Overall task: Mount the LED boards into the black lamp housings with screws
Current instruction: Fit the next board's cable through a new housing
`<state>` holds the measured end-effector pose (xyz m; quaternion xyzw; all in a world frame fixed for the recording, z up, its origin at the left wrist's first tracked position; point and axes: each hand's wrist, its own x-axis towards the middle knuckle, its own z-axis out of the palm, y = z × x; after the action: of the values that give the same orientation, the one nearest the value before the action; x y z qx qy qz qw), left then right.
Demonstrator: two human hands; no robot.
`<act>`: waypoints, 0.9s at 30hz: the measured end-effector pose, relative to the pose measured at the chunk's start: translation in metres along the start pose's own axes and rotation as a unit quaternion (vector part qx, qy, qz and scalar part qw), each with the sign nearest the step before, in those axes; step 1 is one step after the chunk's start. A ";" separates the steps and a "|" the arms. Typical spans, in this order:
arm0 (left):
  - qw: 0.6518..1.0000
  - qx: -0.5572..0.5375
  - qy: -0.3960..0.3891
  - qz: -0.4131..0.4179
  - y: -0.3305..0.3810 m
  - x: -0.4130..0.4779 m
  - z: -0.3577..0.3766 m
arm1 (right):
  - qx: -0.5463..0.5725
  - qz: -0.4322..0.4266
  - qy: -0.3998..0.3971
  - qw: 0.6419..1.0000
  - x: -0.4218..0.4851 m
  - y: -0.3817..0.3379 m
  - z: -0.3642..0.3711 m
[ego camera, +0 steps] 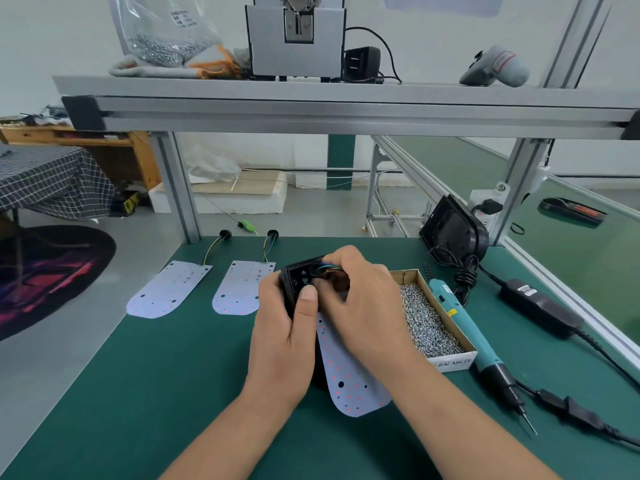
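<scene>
A black lamp housing (294, 277) stands tilted at the middle of the green mat. My left hand (287, 327) grips its left side, thumb up along the wall. My right hand (360, 292) curls over its top, fingers pinching the coloured wires (327, 268) at the opening. A white LED board (349, 379) with red dots hangs out of the housing toward me, partly under my right wrist. Two more LED boards (166, 289) (240, 289) lie flat at the back left, each with wires and a black grommet.
A cardboard box of screws (429, 323) sits right of my hands. Beside it lies a teal electric screwdriver (467, 327) with its cable and power brick (540, 306). Another black housing (453, 230) leans at the back right. An aluminium shelf frame (346, 112) spans overhead.
</scene>
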<state>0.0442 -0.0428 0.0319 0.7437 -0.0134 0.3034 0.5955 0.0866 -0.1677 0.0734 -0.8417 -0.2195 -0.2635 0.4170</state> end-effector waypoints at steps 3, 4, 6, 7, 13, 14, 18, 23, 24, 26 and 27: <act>1.000 0.005 -0.002 0.005 0.001 -0.002 0.000 | 0.016 0.006 -0.029 0.999 0.001 -0.003 -0.001; 1.000 0.008 -0.002 0.008 0.002 -0.002 0.000 | 0.011 0.004 -0.038 0.999 0.002 -0.004 -0.001; 1.000 0.014 0.001 0.018 0.002 -0.002 0.000 | 0.008 0.008 -0.052 0.999 0.004 -0.006 -0.002; 1.000 0.016 0.000 0.024 0.003 -0.002 -0.001 | 0.008 0.011 -0.058 0.998 0.006 -0.006 -0.002; 0.998 0.037 -0.018 0.047 0.009 0.000 -0.002 | -0.009 -0.005 -0.089 0.996 0.010 -0.006 -0.008; 0.998 0.041 -0.021 0.050 0.009 0.000 -0.002 | -0.007 -0.007 -0.096 0.995 0.011 -0.006 -0.009; 0.995 0.066 -0.036 0.060 0.009 0.002 -0.002 | -0.005 -0.035 -0.133 0.990 0.014 -0.003 -0.016; 0.994 0.073 -0.048 0.065 0.010 0.004 0.000 | 0.017 -0.005 -0.092 0.996 0.009 0.001 -0.014; 0.993 0.079 -0.052 0.067 0.009 0.004 0.000 | 0.029 0.010 -0.075 0.997 0.007 0.002 -0.012; 0.993 0.079 -0.058 0.068 0.008 0.004 0.000 | 0.050 0.048 -0.040 0.997 0.003 0.004 -0.010; 0.993 0.073 -0.060 0.065 0.007 0.004 0.000 | 0.054 0.069 -0.023 0.996 0.002 0.005 -0.010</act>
<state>0.0452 -0.0438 0.0405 0.7995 -0.0754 0.2967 0.5168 0.0882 -0.1780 0.0768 -0.8368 -0.1844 -0.2020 0.4742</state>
